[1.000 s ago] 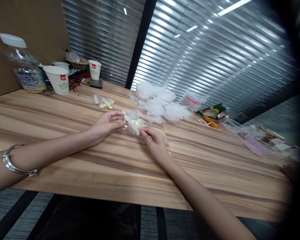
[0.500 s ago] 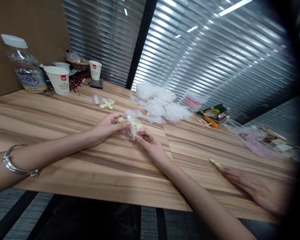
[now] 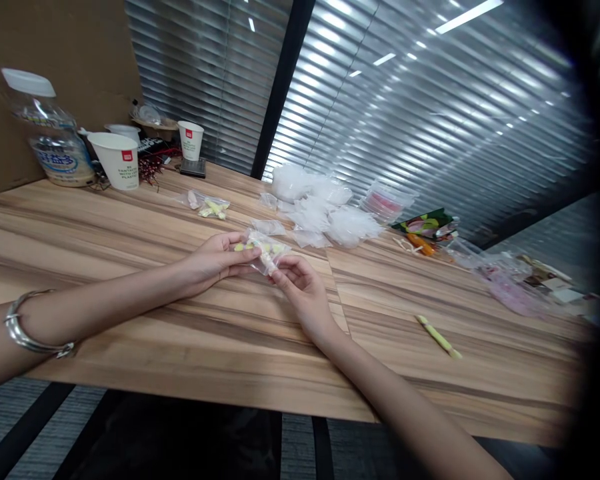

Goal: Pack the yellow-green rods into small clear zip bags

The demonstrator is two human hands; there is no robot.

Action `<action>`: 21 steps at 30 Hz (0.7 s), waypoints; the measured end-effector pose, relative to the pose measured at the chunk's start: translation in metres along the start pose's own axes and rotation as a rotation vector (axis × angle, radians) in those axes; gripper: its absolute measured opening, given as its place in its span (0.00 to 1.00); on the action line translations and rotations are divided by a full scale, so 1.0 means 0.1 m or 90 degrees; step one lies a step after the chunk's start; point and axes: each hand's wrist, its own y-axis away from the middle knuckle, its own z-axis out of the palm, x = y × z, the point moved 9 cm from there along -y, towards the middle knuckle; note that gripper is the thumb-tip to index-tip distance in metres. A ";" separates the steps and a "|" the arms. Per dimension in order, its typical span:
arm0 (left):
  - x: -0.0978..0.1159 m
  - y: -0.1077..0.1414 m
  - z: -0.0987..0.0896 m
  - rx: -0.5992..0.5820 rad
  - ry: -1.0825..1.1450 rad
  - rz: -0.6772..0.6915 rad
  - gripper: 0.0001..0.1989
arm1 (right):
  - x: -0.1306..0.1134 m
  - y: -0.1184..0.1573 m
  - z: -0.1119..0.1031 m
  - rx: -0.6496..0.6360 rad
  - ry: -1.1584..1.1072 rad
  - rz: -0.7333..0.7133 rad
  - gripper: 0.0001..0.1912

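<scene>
Above the wooden table, a small clear plastic bag (image 3: 266, 251) with yellow and whitish pieces is held between both hands. My left hand (image 3: 220, 262) pinches its left side, thumb in front. My right hand (image 3: 300, 287) is closed on its lower right corner, thumb and fingertips together. A flat clear bag (image 3: 269, 227) lies just behind the held one. Farther back to the left rests a filled bag (image 3: 213, 207) with yellow pieces, beside a small pinkish piece (image 3: 193, 199). On the right of the table (image 3: 180, 347) lies a yellow-green stick (image 3: 439, 337).
A heap of clear bags (image 3: 325, 210) lies at the back middle. Paper cups (image 3: 120, 163) and a large bottle (image 3: 60, 147) stand at the back left. Orange item (image 3: 421, 244), green package (image 3: 427, 223) and pink plastic (image 3: 515, 293) lie at the right.
Another person's hand at the right has left the view, and the yellow-green stick now lies fully visible. The held bag has tilted and spread flatter between my hands, which have shifted slightly.
</scene>
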 end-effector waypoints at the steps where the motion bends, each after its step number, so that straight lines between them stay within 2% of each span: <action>1: 0.00 0.00 0.01 -0.002 -0.002 -0.002 0.16 | -0.02 0.00 0.00 0.005 0.006 -0.007 0.12; 9: -0.04 0.02 0.04 -0.013 -0.012 -0.009 0.18 | -0.05 0.03 -0.01 0.035 0.049 -0.006 0.12; 16: -0.03 0.03 0.12 -0.044 -0.014 -0.007 0.19 | -0.05 0.06 0.01 0.024 -0.019 -0.016 0.26; 18: -0.01 0.05 0.15 -0.052 -0.030 -0.004 0.19 | -0.05 0.06 0.05 -0.008 -0.003 -0.011 0.29; 21: 0.02 0.06 0.18 -0.061 -0.050 -0.003 0.20 | -0.09 0.06 0.12 -0.063 0.045 -0.026 0.22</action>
